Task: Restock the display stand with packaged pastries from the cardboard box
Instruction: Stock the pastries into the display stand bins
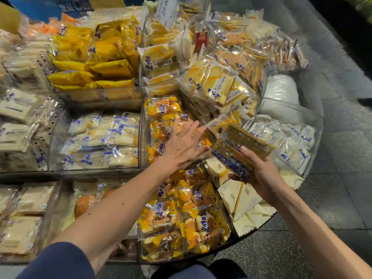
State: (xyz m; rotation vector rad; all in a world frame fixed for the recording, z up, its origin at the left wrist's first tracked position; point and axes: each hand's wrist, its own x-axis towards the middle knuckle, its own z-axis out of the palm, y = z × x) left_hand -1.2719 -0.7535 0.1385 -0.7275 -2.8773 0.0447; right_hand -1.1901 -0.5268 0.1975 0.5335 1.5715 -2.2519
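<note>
Your left hand (183, 146) lies flat on the yellow bun packets (161, 115) in the middle compartment of the display stand (100, 95). Its fingers (192, 127) are straight and spread, gripping nothing. Just to its 3 o'clock, your right hand (259, 174) holds a stack of golden-wrapped pastry packs (239, 141), with the fingers (251, 155) curled round the stack's near end. The stack is tilted, its far end pointing toward 1 o'clock, and it hangs over the edge between the bun compartment and the cream triangular packs (241, 198) at its 6 o'clock.

At 12 o'clock of the stack sit sliced-bread packets (217, 85). At its 3 o'clock are white-wrapped packets (291, 146). More bun packets fill the lower compartment (181, 220) at 6 o'clock of your left hand, and pale roll packets (104, 137) lie at its 9 o'clock. Yellow foil packs (90, 57) are piled at 11 o'clock on the upper tier. A price card (167, 11) stands at 12 o'clock. Your left arm ends in a blue sleeve (60, 262).
</note>
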